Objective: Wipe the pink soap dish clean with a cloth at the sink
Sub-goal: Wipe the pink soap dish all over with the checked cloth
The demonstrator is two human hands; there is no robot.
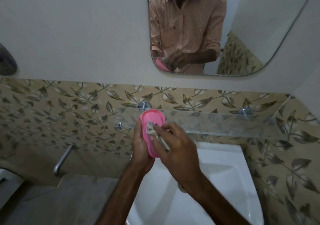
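The pink soap dish (150, 120) is an oval plastic tray held upright above the white sink (225, 172). My left hand (141, 148) grips it from the left side and from behind. My right hand (174, 143) pinches a small greyish cloth (151, 128) and presses it against the dish's inner face. The lower part of the dish is hidden behind my right fingers. Most of the cloth is tucked under those fingers too.
A glass shelf (225, 122) on chrome mounts runs along the leaf-patterned tiles just behind the dish. A chrome tap (63, 159) sticks out of the wall at the left. A mirror (259, 34) above reflects a person in a checked shirt.
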